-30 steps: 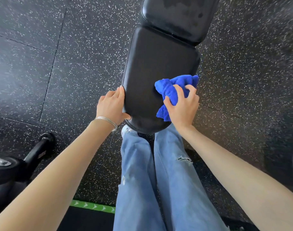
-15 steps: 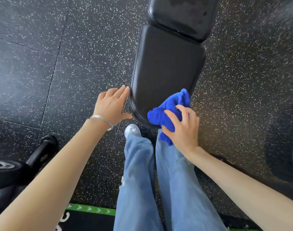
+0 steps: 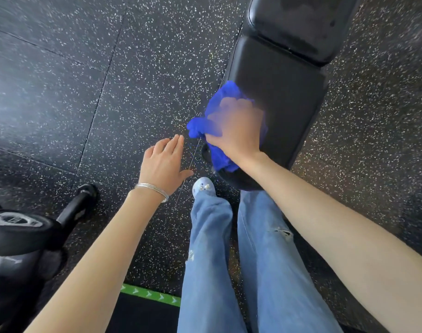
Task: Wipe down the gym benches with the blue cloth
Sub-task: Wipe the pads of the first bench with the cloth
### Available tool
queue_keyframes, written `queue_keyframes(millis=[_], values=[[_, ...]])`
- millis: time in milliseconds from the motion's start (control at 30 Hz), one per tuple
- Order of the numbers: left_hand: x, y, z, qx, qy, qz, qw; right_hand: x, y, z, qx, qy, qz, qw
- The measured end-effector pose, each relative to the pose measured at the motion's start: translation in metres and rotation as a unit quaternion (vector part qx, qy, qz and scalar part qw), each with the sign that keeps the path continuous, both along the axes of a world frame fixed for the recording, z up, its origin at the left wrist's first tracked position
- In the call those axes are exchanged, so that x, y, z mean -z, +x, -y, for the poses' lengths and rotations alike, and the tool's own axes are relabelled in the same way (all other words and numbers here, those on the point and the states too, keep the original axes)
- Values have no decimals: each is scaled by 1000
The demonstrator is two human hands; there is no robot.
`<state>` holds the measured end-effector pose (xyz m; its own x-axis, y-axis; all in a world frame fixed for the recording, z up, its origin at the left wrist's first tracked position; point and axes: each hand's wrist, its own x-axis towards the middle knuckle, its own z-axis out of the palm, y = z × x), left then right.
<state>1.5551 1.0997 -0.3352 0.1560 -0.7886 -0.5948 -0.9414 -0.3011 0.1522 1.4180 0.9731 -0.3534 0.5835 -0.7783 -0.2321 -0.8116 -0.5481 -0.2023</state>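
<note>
1. The surface (image 3: pixel 289 97) runs from centre to upper right, over the floor (image 3: pixel 85 92).
2. The cloth (image 3: pixel 220 97) lies on its near left edge, under the right hand (image 3: pixel 236 133).
3. The left hand (image 3: pixel 162 164) hovers left of the surface, apart from it.
4. Gym equipment (image 3: pixel 20 229) sits at lower left.

Speckled floor (image 3: pixel 61 92), black weight (image 3: pixel 20 234), green strip (image 3: pixel 152 294)
</note>
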Motion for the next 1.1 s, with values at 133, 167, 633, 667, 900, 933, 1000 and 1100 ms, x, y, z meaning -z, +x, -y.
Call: queue_keyframes(millis=[133, 167, 633, 667, 900, 933, 1000, 1100], values=[[-2, -10, 8, 20, -24, -17, 999, 15, 26, 68, 5, 11, -34, 999], [-2, -14, 12, 21, -32, -24, 999, 17, 26, 82, 15, 14, -29, 999], [8, -48, 55, 15, -57, -81, 995, 19, -86, 66, 205, -32, 14, 978], [9, -50, 58, 6, -59, -81, 995, 16, -94, 56, 220, -28, 13, 975], [12, -59, 81, -30, -48, -79, 995, 10, -107, 24, 268, -17, 7, 963], [13, -59, 85, -33, -48, -77, 995, 12, -102, 31, 259, -22, -3, 966], [15, -60, 93, -38, -45, -75, 995, 18, -89, 50, 237, -27, -17, 971], [17, -61, 103, -46, -37, -69, 996, 28, -69, 89, 216, -30, -28, 976]])
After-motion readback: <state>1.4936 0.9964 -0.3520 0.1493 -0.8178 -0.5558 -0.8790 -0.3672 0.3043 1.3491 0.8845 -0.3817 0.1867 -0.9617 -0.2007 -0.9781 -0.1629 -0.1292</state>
